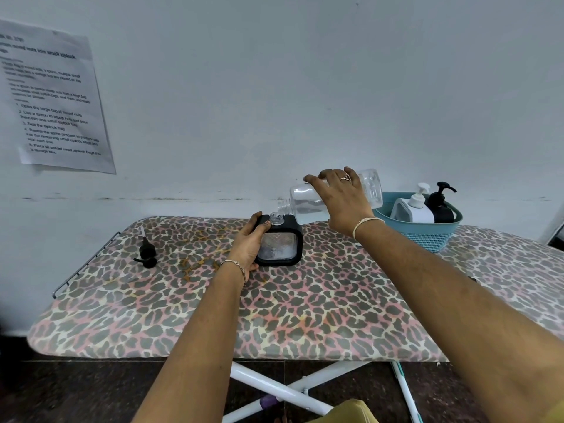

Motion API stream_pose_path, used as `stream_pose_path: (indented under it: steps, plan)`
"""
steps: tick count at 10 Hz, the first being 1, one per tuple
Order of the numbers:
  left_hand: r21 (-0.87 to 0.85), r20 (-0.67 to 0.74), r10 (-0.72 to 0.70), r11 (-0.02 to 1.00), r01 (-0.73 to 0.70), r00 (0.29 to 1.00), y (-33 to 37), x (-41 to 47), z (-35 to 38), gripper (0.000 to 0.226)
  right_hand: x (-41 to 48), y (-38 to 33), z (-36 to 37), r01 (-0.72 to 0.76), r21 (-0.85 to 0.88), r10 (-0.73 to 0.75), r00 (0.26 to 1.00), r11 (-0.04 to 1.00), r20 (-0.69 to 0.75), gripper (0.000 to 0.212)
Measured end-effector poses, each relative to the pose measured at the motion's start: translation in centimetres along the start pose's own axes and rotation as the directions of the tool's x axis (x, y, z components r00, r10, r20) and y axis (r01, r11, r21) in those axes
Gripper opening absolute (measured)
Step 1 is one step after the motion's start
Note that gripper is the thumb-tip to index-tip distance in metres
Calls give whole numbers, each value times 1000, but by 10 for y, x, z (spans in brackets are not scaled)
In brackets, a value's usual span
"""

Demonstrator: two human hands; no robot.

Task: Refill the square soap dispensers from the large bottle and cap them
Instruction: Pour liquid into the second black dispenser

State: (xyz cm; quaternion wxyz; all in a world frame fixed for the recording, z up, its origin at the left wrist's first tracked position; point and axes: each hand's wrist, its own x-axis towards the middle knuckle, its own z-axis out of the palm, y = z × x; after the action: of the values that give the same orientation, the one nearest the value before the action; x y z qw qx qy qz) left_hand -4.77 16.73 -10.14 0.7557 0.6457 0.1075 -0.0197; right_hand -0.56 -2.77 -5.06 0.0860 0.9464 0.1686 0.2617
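Note:
A black square soap dispenser stands uncapped on the leopard-print board, its clear neck showing. My left hand grips its left side. My right hand holds the large clear bottle tipped almost on its side, mouth down-left over the dispenser's neck. The black pump cap lies on the board to the left, apart from both hands. In the teal basket at the right stand a white dispenser and a black dispenser, both with pumps on.
The board is an ironing board on white crossed legs, with a wire rack at its left end. A wall runs close behind it, with a printed sheet taped at the left.

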Motion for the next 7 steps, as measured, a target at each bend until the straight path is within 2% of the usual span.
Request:
stream_pose_path:
  steps: [3, 7]
  plan:
    - [-46, 4, -8, 999, 8, 1000, 0, 0, 0, 44, 0, 0, -1, 3, -8, -3, 1000, 1000, -6, 91]
    - [3, 2, -8, 1000, 8, 1000, -2, 4, -1, 42, 0, -1, 0, 2, -1, -2, 1000, 1000, -12, 90]
